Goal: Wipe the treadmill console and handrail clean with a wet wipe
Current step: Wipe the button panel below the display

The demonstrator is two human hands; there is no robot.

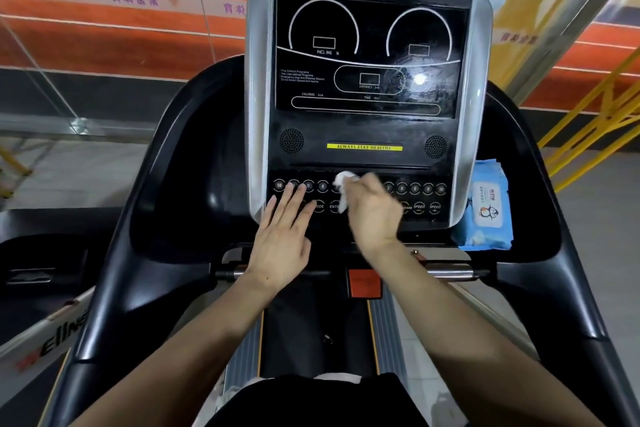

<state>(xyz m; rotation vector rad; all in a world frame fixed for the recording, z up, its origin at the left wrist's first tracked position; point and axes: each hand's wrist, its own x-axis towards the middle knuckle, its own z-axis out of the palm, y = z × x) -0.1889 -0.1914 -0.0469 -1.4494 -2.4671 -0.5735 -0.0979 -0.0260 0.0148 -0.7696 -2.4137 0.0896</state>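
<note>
Seemingly bunched, wet wipe (pixel 343 191) at right hand (pixel 372 210) fingertips, on console (pixel 367 135)

Black treadmill console (pixel 367 135) with silver side trim, dark display above rows of round buttons, blue pack of wet wipes (pixel 486 208) lying in the right side tray, just beside the console's right silver edge, smears on display glass
</note>
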